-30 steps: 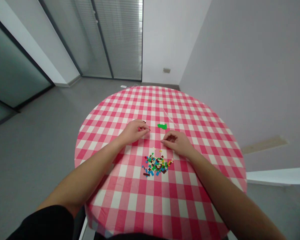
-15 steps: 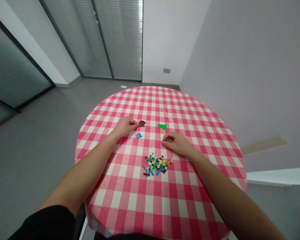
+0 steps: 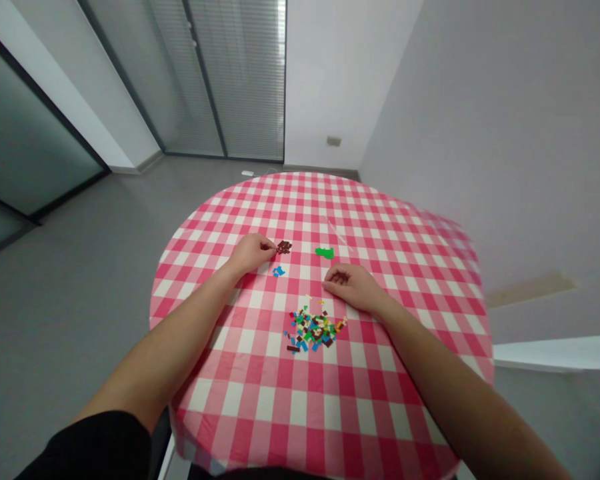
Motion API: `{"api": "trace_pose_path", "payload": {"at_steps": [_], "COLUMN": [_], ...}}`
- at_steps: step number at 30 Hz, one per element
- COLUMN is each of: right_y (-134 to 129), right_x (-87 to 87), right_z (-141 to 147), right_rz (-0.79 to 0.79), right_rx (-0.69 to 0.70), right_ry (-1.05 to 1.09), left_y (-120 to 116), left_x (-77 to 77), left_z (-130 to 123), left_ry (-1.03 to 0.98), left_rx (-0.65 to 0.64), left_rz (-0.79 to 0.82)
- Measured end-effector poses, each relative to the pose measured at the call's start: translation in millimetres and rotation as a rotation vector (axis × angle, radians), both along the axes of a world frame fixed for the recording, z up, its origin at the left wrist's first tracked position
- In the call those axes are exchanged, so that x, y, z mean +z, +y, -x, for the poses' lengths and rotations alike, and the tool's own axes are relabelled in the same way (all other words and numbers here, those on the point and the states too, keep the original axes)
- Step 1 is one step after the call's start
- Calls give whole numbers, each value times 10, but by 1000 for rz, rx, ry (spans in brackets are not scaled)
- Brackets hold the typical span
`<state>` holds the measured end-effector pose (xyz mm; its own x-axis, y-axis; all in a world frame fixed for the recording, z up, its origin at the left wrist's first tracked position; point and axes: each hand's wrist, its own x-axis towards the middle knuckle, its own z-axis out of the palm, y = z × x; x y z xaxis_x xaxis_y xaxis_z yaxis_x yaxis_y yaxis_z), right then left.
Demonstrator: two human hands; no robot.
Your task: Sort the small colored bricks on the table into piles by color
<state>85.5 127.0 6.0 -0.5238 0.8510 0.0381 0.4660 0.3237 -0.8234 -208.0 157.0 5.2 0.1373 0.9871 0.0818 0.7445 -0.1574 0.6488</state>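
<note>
- No legible text, label, brand, number or sign in view
- Wall plate (image 3: 333, 141), low on far wall: any marking too small to read
- Loose plastic bricks (image 3: 313, 329) on pink gingham tablecloth (image 3: 330, 407): any moulded lettering too small to read

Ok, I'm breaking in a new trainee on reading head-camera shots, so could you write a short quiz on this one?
1. True or false: the left hand is nearer the small brown bricks than the right hand is.

2. Fill in the blank: the mixed-colour heap of bricks lies on a ____-and-white checked tablecloth.

3. Multiple choice: what colour is the small cluster of bricks just below the brown ones? A) green B) blue C) yellow

Key: 1 true; 2 pink; 3 B
</note>
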Motion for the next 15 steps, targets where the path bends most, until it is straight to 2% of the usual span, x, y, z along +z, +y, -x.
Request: {"api": "trace_pose_path", "payload": {"at_steps": [15], "right_y": [3], "right_x": [-5], "right_z": [-8], "right_rz": [5], "right_rx": [6], "right_ry": [-6], "left_y": [-43], "left_x": [55], "left_z": [9], "left_ry": [-12], "left_rx": [12], "left_rz": [-7]}}
